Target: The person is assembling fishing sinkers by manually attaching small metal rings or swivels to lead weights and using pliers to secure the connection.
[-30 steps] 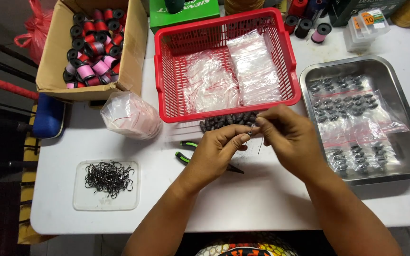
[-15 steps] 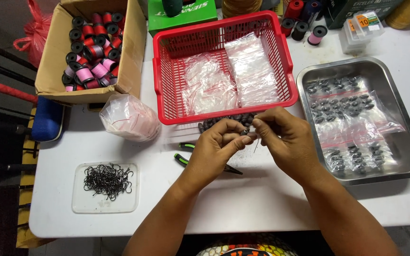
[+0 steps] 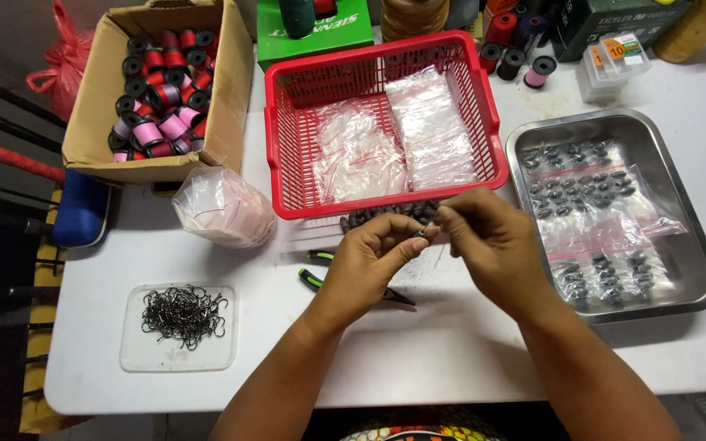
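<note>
A small dark sinker [image 3: 421, 238] sits between both hands above the desk [image 3: 451, 351]. The left hand [image 3: 369, 261] has its grip pinched on it. The right hand [image 3: 492, 245] has its fingertips closed beside it; whether they touch it is unclear.

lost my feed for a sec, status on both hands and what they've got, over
Left hand and right hand meet above the table, pinching a small dark sinker between fingertips. Sinker pile just behind, by red basket. Green-handled pliers under left hand.

There is one camera, on the person's head. It looks almost straight down at the white bench [image 3: 451, 359] from close up. Both arms come in from the bottom edge.
</note>
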